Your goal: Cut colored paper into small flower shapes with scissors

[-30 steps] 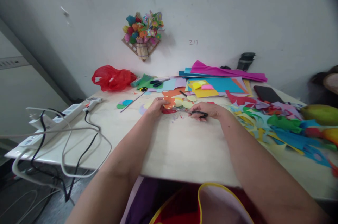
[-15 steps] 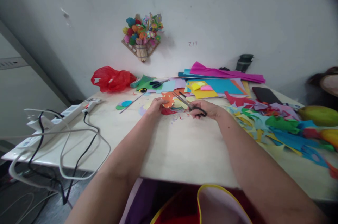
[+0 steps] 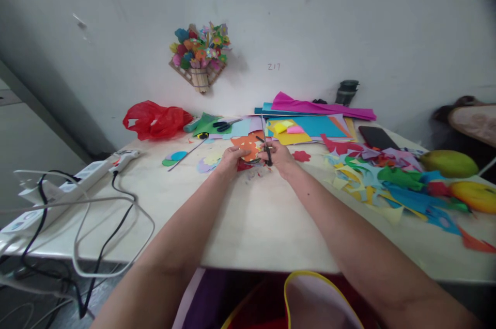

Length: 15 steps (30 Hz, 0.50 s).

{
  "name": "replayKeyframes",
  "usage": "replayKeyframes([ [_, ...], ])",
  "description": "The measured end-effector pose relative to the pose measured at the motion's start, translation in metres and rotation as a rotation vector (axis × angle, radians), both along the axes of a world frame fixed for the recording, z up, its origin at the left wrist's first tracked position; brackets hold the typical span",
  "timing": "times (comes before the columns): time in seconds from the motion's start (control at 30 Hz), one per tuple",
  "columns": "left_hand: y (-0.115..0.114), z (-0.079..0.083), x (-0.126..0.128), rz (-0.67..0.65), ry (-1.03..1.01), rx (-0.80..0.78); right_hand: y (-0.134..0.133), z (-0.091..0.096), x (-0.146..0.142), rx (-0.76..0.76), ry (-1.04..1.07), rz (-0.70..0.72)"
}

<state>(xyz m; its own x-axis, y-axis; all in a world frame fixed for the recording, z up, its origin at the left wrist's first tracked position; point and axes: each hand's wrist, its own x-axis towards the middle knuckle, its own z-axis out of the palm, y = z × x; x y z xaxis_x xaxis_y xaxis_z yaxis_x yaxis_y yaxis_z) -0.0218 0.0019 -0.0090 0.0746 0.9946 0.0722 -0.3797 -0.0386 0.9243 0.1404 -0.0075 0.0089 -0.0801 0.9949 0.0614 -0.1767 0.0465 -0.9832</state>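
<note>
In the middle of the table, my left hand (image 3: pixel 231 159) pinches an orange paper cutout (image 3: pixel 248 147) by its lower left edge. My right hand (image 3: pixel 279 157) is closed round the dark handles of a pair of scissors (image 3: pixel 268 153), right beside the paper. Their blades point away from me, toward the back of the table. Small paper snippets (image 3: pixel 253 176) lie below my hands. A red paper flower (image 3: pixel 301 156) rests to the right of my right hand, and pale round paper pieces (image 3: pixel 209 162) lie left of my left hand.
Paper scraps (image 3: pixel 372 184), a phone (image 3: pixel 377 138) and mangoes (image 3: pixel 449 163) cover the right side. Coloured sheets (image 3: pixel 318 126) and a second pair of scissors (image 3: pixel 227 125) lie at the back, near a red plastic bag (image 3: pixel 157 120). A power strip (image 3: pixel 83 176) with loose cables occupies the left.
My right hand has moved left toward the orange paper, and its scissors have swung from pointing up-left to pointing away from me. The red flower has come into sight. The view has shifted slightly right.
</note>
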Motion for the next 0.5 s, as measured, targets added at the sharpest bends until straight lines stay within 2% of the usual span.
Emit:
replayKeyframes([
  [0.23,-0.0009,-0.0008,0.0041,0.015,0.000,0.007,-0.0096,0.0107,-0.0049,-0.039,-0.025,-0.058],
  [0.5,-0.0017,-0.0004,0.0063,0.030,0.041,0.029,-0.0096,0.0114,-0.0069,-0.073,-0.045,-0.109],
])
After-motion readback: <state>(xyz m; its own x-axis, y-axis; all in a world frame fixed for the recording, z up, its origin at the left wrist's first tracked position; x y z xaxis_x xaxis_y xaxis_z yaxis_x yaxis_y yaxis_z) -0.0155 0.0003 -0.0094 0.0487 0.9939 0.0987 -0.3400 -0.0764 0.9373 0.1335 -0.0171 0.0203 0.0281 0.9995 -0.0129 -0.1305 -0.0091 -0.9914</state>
